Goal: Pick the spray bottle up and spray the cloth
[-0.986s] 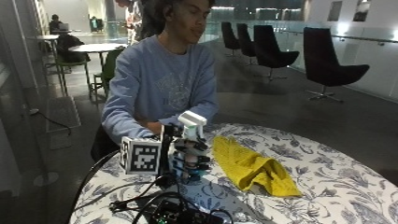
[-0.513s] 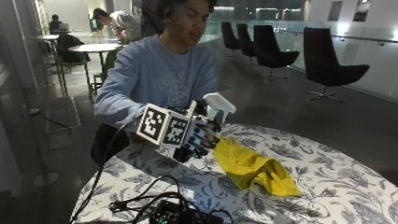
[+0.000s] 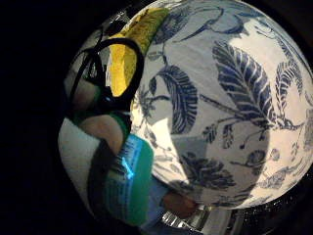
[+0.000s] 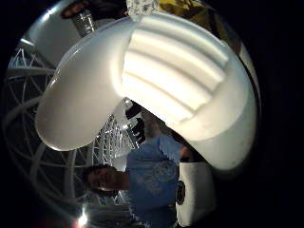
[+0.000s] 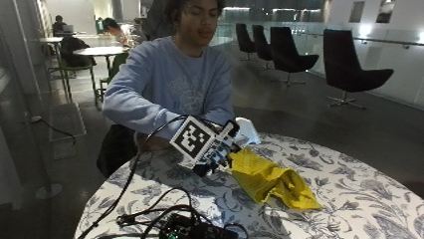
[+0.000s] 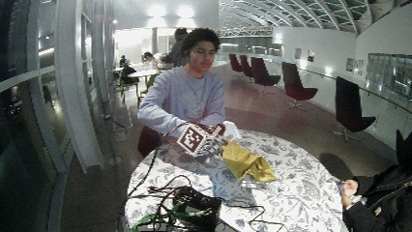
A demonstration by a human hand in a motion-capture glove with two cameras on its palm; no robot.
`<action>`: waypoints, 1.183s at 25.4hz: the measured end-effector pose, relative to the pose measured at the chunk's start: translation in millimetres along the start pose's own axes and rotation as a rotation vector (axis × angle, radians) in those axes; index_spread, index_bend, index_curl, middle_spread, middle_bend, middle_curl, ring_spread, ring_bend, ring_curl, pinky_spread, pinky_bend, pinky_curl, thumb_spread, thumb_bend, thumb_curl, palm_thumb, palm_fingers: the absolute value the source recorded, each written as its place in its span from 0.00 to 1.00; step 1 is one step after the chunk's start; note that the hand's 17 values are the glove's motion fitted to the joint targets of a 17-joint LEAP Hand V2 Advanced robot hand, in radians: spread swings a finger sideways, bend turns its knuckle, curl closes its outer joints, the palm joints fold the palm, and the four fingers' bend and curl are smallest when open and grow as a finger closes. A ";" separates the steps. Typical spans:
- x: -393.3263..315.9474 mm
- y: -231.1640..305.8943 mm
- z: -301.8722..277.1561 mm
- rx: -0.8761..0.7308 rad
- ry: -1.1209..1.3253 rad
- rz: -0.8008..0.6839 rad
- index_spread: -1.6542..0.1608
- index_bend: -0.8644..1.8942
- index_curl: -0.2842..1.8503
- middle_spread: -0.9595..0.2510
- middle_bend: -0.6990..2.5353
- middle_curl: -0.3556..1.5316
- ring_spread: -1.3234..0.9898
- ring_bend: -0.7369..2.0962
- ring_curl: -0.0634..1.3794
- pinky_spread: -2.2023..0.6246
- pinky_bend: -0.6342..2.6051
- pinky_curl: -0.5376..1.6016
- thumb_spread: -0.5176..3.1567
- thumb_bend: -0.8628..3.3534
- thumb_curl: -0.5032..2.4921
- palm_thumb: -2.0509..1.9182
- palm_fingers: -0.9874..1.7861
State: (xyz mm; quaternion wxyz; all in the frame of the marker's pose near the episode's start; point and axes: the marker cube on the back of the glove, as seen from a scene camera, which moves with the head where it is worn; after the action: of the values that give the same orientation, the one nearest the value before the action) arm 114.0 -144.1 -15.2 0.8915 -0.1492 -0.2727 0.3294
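The spray bottle [image 5: 244, 133] is held up off the table [image 5: 344, 179] by the gloved right hand [image 5: 213, 152], whose fingers are curled round the bottle's body. In the outside view the bottle is tilted, and its white head is seen just above the near end of the yellow cloth [image 5: 271, 181]. The cloth lies crumpled on the blue-and-white patterned tablecloth, just beside the hand and not touched by it. In the little-finger-side palm view the green, labelled body of the bottle [image 3: 124, 178] is pressed close against the palm, with the cloth [image 3: 124, 58] seen beyond on the table. The thumb-side palm view is largely filled by the ribbed white spray head [image 4: 166, 80].

The picking-up is judged to be done, and the aiming step is in hand. Whether a finger is already laid on the trigger cannot be told. For the next move, the nozzle needs to be turned toward the middle of the cloth and the trigger squeezed while the bottle is kept over the cloth.
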 end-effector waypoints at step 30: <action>-7.1 1.2 17.0 -0.114 0.033 0.069 0.81 0.36 0.30 0.76 0.31 0.45 0.57 0.49 0.34 0.82 0.29 0.43 0.29 0.20 0.39 0.76 0.77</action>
State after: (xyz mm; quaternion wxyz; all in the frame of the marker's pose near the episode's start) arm 98.9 -146.5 -4.8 0.8742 -0.2144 -0.2708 0.3412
